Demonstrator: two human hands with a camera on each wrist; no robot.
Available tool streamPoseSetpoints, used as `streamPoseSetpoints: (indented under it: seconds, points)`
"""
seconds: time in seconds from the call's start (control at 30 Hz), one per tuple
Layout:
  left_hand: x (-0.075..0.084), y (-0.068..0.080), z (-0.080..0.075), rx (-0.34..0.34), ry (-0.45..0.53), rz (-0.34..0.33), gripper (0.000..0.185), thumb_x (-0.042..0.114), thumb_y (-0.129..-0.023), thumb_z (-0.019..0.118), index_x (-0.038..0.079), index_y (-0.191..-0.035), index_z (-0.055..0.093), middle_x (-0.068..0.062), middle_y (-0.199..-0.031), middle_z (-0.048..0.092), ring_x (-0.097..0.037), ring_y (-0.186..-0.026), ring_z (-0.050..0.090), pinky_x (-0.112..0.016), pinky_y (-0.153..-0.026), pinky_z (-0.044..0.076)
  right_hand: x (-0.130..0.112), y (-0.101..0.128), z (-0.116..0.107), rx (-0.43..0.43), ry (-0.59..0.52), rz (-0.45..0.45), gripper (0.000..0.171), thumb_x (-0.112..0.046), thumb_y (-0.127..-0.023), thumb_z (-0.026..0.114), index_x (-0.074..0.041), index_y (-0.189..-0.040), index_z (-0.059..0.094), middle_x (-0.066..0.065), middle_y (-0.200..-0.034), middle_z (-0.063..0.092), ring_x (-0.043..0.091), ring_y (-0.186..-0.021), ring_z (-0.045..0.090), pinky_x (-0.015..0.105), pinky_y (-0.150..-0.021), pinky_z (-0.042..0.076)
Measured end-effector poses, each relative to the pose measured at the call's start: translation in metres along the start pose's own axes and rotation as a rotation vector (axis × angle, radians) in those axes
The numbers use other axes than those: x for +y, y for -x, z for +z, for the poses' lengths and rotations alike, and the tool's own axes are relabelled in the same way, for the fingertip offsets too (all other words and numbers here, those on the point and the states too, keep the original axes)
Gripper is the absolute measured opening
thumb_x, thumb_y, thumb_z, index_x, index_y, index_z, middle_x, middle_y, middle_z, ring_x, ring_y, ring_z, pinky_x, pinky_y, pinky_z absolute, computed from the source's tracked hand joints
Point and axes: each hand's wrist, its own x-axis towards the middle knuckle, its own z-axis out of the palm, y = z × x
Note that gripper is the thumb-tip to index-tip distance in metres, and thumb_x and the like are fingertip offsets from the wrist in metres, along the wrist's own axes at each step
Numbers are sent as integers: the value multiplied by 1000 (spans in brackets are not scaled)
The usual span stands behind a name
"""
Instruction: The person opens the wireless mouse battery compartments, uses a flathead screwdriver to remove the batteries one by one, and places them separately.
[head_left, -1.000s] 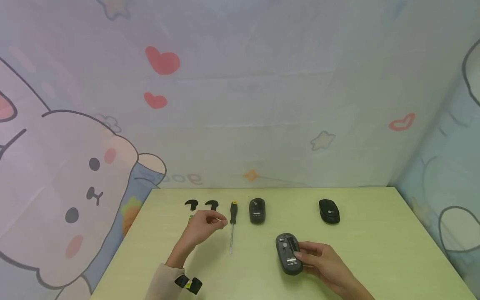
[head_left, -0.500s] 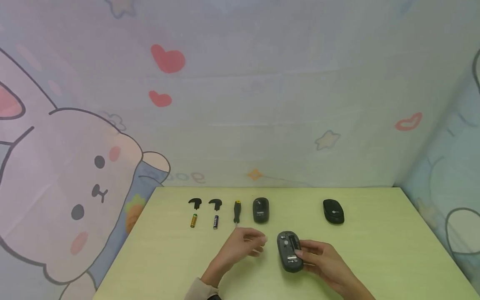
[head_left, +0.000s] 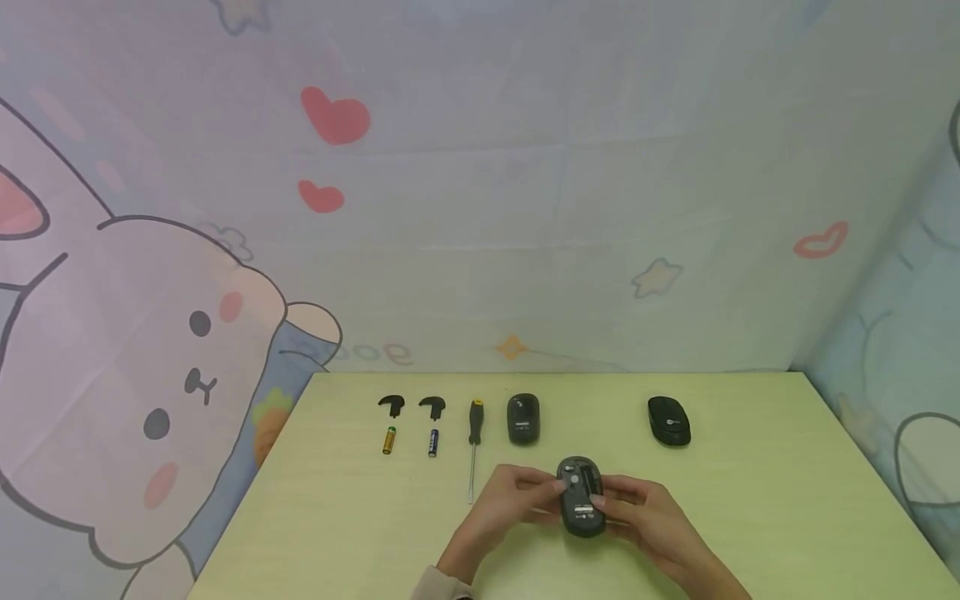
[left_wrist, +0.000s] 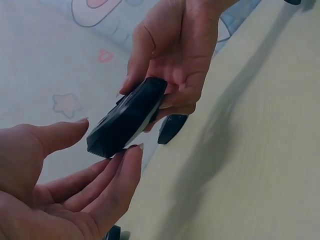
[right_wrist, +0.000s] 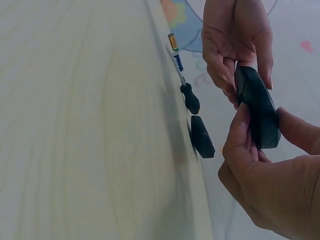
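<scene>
**Two Hands on an Upside-Down Mouse**

The right hand (head_left: pixel 645 517) holds a black computer mouse (head_left: pixel 581 496) just above the desk (head_left: pixel 750 517). Its thumb and fingers are curled round the mouse's sides, so this grip is closed on the mouse. The left hand (head_left: pixel 510 500) comes in from the other side. Its fingers are fairly straight and its fingertips (left_wrist: pixel 131 155) touch the end of the mouse; its grip is open.

The mouse is a smooth, rounded oval made of hard black plastic. It is turned belly up. Its underside has an open hollow, a small pale round spot and a white label. The head view is too small to tell what is in the hollow. From the wrist views its shell (right_wrist: pixel 257 107) looks dark and a little shiny.

The desk is flat, pale yellow-green, with a faint wood grain.

Past the hands, farther from the person, small things lie in a row. Straight beyond the held mouse lies a second black mouse (head_left: pixel 522 418). Beyond the left hand lies a screwdriver (head_left: pixel 474 437) with a black and yellow handle and a thin metal rod. Farther out on that side lie a dark blue battery (head_left: pixel 432 442) and a gold battery (head_left: pixel 388 439), each with a small black curved plastic piece (head_left: pixel 391 405) behind it. Beyond the right hand, well apart, sits a third black mouse (head_left: pixel 669 421).

A soft curtain (head_left: pixel 525 208) with hearts, stars and a cartoon bunny hangs behind the desk.
</scene>
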Motion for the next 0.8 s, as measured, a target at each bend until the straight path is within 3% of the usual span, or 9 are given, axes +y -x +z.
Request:
streamPoseSetpoints:
  seconds: [0.3, 0.53, 0.8]
  points:
    - [1, -5, 6, 45, 20, -9, 27, 14, -94, 77, -5, -114, 76, -19, -103, 80, -21, -85, 80, -40, -82, 69, 0, -1, 0, 6, 0, -32, 71, -21, -100, 74, 14, -153, 40, 11, -129, 73, 14, -107, 72, 33, -89, 64]
    - [2, -9, 13, 51, 22, -15, 25, 14, -93, 78, -5, -111, 77, -17, -101, 80, -16, -80, 78, -39, -80, 69, 4, 1, -7, 30, -15, -34, 71, -19, -99, 75, 15, -151, 41, 19, -137, 69, 16, -112, 74, 37, -97, 65]
    - [4, -15, 15, 59, 1, -4, 25, 9, -92, 77, -7, -111, 76, -19, -102, 80, -18, -79, 78, -43, -80, 69, 5, -3, -14, 39, -7, -58, 70, -15, -97, 75, 17, -150, 42, 20, -131, 72, 18, -109, 76, 37, -96, 65]
